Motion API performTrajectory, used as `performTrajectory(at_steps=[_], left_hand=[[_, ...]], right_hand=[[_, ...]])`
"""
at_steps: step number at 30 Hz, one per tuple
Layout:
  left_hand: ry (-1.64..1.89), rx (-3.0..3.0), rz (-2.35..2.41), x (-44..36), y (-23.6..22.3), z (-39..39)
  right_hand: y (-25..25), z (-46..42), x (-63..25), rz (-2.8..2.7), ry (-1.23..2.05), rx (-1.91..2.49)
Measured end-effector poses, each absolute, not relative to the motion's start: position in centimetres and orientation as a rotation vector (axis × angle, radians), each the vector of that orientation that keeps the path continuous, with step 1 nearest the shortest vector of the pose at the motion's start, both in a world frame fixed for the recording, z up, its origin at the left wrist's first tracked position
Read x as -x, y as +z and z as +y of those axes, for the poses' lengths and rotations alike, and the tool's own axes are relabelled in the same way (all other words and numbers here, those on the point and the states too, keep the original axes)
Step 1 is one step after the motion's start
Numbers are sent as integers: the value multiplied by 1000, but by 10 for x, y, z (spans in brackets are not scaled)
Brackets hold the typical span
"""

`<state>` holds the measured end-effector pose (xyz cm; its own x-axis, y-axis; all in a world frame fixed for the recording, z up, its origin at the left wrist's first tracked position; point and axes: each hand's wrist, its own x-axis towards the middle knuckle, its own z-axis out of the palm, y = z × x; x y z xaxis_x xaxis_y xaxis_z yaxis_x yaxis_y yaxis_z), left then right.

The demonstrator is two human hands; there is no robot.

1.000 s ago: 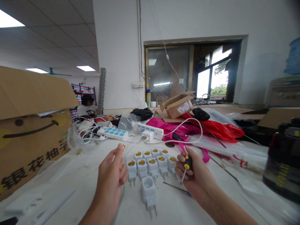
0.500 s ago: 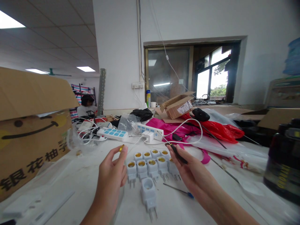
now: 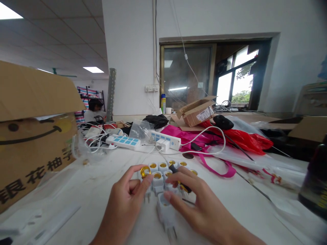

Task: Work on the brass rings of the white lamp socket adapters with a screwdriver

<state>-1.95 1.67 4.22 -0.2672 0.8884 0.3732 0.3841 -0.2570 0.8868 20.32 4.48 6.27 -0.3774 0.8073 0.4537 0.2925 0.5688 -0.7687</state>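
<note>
Thumb and index finger of my left hand (image 3: 124,202) pinch a gold-coloured threaded metal ring (image 3: 145,171), its round opening turned towards me. My right hand (image 3: 200,200) keeps a dark-handled screwdriver (image 3: 185,187) tucked in its fingers, shaft pointing away. Its thumb reaches over the rim of the nearest white plug-in lamp holder (image 3: 166,211), which lies with its two pins towards me; whether they touch is unclear. Behind stand several similar white lamp holders (image 3: 157,185) with gold rings inside, partly hidden by both hands. Under the right hand shows a thin metal shaft (image 3: 189,201).
Two white power strips (image 3: 124,142) with cables lie beyond the lamp holders. A large cardboard box (image 3: 33,136) stands at left. Pink fabric (image 3: 217,168), red plastic (image 3: 252,141) and a small open carton (image 3: 198,114) fill the back right. A dark bottle (image 3: 314,183) stands at right.
My left hand has turned the gold ring to show its opening. My right hand has come inward over the nearest lamp holder, and the screwdriver has swung back among its fingers.
</note>
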Motion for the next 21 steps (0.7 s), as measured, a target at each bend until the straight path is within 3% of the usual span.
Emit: performTrajectory(at_steps=[7, 16, 21], left_hand=[[1647, -1466, 1594, 28, 44, 17], [1620, -1481, 1585, 20, 39, 12], [1667, -1440, 1592, 15, 45, 5]], right_hand=[[59, 36, -204, -2308, 584, 1067], [55, 44, -203, -2276, 564, 1004], [56, 45, -203, -2115, 394, 816]])
